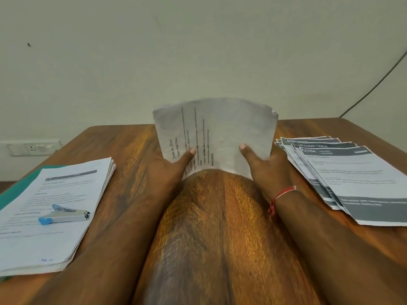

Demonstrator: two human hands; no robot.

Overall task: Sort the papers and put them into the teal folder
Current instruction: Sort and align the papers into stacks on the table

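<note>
Two bare hands hold a printed paper upright over the middle of a wooden tabletop [209, 227], seen from above and behind the forearms. The left hand [171, 168] pinches the lower left corner of the held paper [220, 128], thumb pressed flat on the near face; the right hand [264, 168] pinches the lower right corner the same way. The other fingers are hidden behind the paper. It bows slightly, and its lines of black text run sideways, too blurred to read. Whether it is one sheet or a thin bundle cannot be told, nor whether its lower edge touches the wood. A red thread [282, 194] is tied around the right wrist.

To the left, near the left forearm, lies a thick stack of papers [72, 186], squared up and printed side up. A stapler [66, 214] — silver with blue ends — rests on top of it. The teal folder [17, 190] lies under this stack, showing only as a green strip along its far left edge.

To the right, beside the right hand, fanned papers [352, 172] with dark grey header and footer bands overlap one another on the tabletop.

Beyond the tabletop stands a pale wall [198, 51], with a wall socket [33, 147] low at the left and a dark cable [374, 84] slanting down at the right.
</note>
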